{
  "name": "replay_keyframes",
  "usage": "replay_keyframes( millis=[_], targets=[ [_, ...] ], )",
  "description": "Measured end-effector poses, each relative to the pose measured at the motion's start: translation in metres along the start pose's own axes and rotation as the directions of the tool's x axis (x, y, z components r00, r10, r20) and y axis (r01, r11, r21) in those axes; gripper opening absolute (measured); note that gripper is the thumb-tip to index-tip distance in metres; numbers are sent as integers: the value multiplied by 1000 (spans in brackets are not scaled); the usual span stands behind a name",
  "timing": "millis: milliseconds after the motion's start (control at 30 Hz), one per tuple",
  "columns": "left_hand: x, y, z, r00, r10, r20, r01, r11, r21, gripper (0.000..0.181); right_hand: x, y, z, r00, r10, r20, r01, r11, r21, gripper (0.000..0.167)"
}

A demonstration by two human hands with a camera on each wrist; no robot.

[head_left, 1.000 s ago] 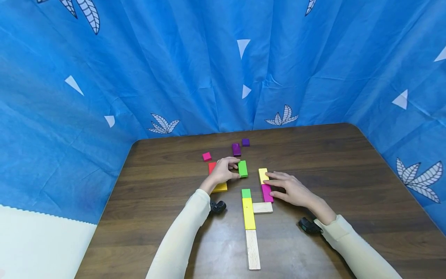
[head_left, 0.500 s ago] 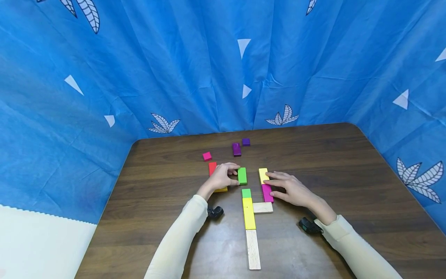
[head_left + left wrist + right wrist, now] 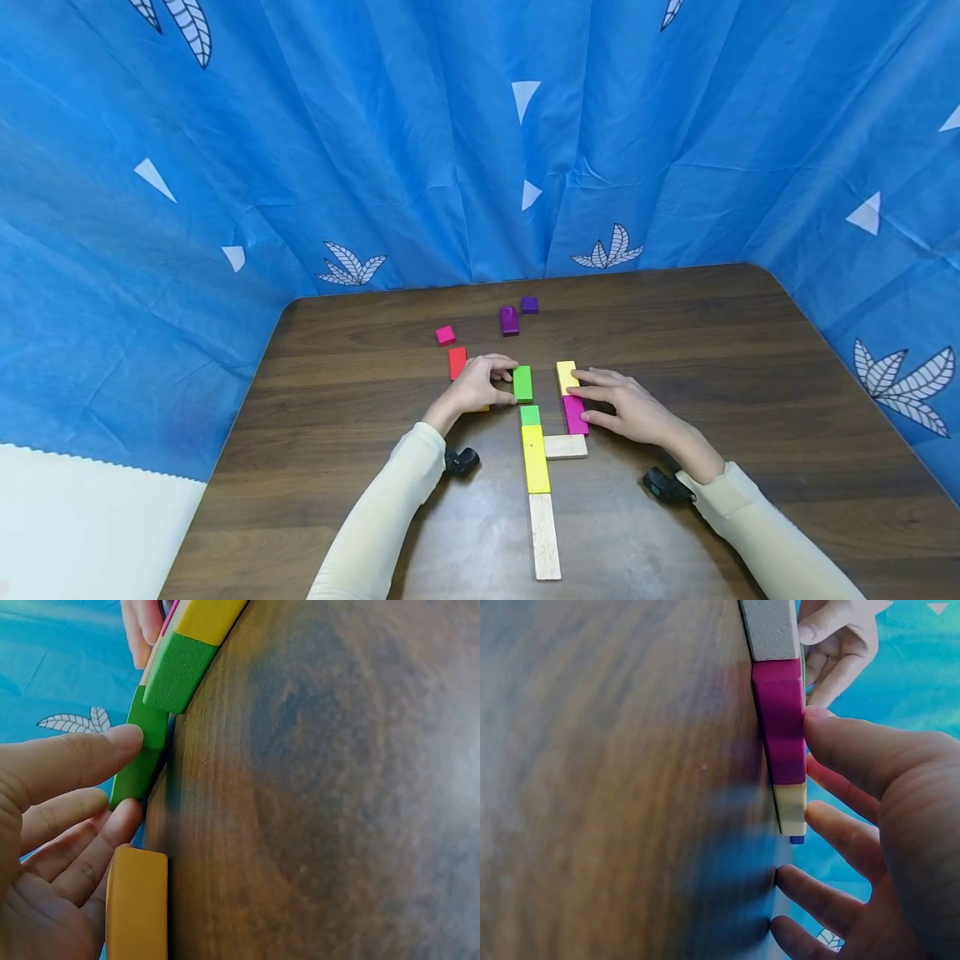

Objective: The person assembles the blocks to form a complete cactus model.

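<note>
In the head view, my left hand [image 3: 478,385] pinches a green block [image 3: 522,385] lying flat on the table. In the left wrist view its thumb and fingers touch that green block [image 3: 142,761], one end of which is close to a smaller green block [image 3: 180,671]. This smaller piece heads a line with a yellow block [image 3: 536,460] and a plain wooden block [image 3: 545,537]. My right hand [image 3: 626,407] rests extended fingers on a magenta block [image 3: 574,415] and a pale yellow block [image 3: 566,377], which lie end to end. A short wooden block [image 3: 566,447] adjoins the yellow one.
Beyond my left hand lie a red block [image 3: 457,362] and a pink block [image 3: 446,335]. An orange-yellow block [image 3: 139,907] is partly under that hand. Farther back are a purple block [image 3: 509,321] and a violet block [image 3: 529,305]. A blue curtain [image 3: 420,150] borders the table.
My left hand has drawn the green block toward me, close to the smaller green block. My right hand stays on the magenta and pale yellow blocks.
</note>
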State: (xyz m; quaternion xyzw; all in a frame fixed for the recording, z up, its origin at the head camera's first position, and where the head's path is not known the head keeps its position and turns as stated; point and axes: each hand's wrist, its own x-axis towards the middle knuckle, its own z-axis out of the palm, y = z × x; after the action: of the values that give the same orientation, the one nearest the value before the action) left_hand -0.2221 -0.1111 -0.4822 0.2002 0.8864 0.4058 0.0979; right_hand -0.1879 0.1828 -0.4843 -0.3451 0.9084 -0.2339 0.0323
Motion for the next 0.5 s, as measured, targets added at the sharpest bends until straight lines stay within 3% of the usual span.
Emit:
replay_keyframes(
  millis=[500],
  targets=[
    [-3,-2,4,1000,16,-22,-17,999,-38,59,0,-2,-1,1000,-1,3,1,1000,1,46]
  ],
)
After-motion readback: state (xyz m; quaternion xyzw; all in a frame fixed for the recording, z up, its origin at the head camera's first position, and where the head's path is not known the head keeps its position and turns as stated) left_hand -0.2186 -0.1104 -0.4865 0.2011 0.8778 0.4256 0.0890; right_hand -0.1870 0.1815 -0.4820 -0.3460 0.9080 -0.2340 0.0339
